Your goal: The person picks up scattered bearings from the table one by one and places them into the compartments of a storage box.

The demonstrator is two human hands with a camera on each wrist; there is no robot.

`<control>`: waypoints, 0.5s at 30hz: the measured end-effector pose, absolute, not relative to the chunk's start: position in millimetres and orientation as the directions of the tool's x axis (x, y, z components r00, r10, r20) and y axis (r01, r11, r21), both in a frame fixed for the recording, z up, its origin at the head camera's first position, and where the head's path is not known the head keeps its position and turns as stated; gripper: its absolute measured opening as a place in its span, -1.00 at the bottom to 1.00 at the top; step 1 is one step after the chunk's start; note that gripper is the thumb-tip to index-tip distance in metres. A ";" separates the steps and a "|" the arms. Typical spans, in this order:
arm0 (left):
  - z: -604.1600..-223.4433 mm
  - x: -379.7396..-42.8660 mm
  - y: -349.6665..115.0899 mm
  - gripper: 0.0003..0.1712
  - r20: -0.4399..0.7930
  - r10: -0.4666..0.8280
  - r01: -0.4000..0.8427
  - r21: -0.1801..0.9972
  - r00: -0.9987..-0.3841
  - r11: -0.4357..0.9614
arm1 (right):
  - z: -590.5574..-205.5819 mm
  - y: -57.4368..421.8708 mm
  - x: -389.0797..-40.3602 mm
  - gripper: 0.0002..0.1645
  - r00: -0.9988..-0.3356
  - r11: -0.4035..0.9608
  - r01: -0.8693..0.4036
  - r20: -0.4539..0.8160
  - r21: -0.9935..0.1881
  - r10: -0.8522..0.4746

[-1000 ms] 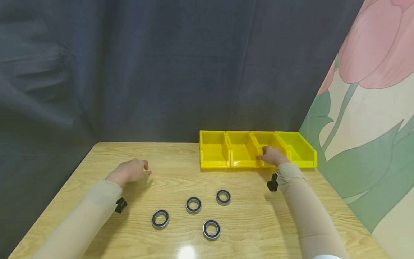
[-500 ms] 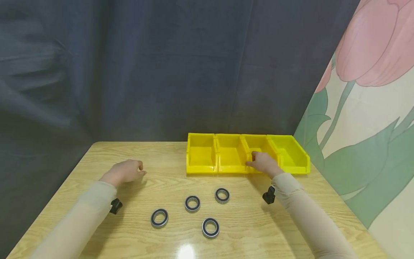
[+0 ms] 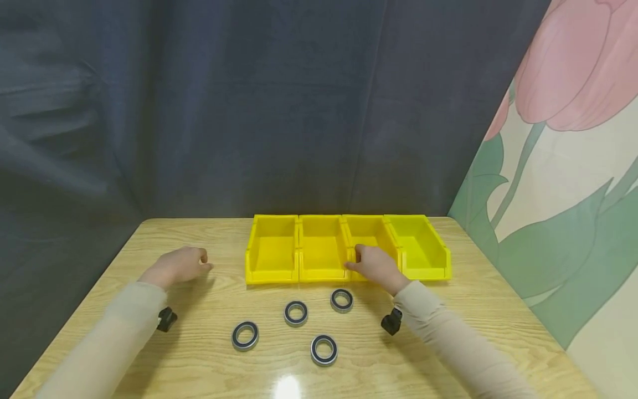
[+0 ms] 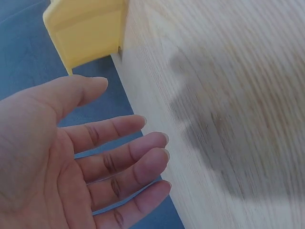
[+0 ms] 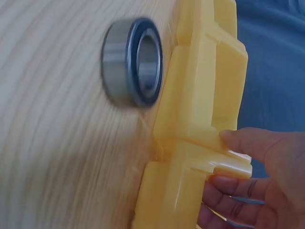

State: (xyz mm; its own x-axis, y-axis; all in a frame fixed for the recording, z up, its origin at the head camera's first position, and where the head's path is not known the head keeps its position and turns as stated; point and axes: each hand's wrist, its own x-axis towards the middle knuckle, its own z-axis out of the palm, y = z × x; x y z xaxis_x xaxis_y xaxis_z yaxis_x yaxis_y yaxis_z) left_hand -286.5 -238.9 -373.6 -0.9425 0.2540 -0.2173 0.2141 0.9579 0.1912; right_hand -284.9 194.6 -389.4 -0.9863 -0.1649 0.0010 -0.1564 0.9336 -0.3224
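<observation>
A joined row of yellow storage bins (image 3: 321, 256) stands at the back of the wooden table. My right hand (image 3: 377, 267) grips the divider between the second and third bins at the front, thumb on one side and fingers on the other, as the right wrist view shows. Left of the row, my left hand (image 3: 180, 266) hovers over the table with nothing in it, its fingers apart and slightly bent in the left wrist view. Several ball bearings (image 5: 116, 64) with dark seals and metal rings lie flat in front of the bins.
The bearing (image 3: 341, 309) at the back right lies just in front of the bins' front edge. A dark curtain (image 3: 259, 111) hangs behind the table (image 3: 199, 366). On the right is a wall (image 3: 563, 221) painted with flowers.
The row of bins has slid left and toward me, with my right hand gripping it. My left hand has drifted slightly left. The bearings stay in place.
</observation>
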 end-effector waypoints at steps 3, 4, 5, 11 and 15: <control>-373.6 -286.9 -241.0 -0.58 -0.232 0.239 0.198 0.186 -0.943 0.962 | -390.2 179.7 -284.2 -0.60 -0.986 0.931 -0.157 0.002 -0.331 -0.165; -373.6 -286.9 -241.5 -0.59 -0.236 0.231 0.191 0.183 -0.944 0.964 | -390.9 175.1 -284.2 -0.60 -0.986 0.931 -0.155 0.002 -0.331 -0.164; -373.8 -287.2 -242.2 -0.59 -0.241 0.227 0.186 0.180 -0.944 0.966 | -391.4 170.7 -284.4 -0.60 -0.986 0.931 -0.156 0.004 -0.330 -0.164; -375.2 -287.3 -246.0 -0.61 -0.250 0.212 0.172 0.173 -0.945 0.970 | -393.2 148.7 -286.4 -0.60 -0.983 0.926 -0.180 0.027 -0.332 -0.181; -376.0 -287.0 -247.5 -0.63 -0.252 0.209 0.168 0.175 -0.945 0.970 | -393.8 139.9 -289.7 -0.61 -0.980 0.919 -0.196 0.034 -0.343 -0.196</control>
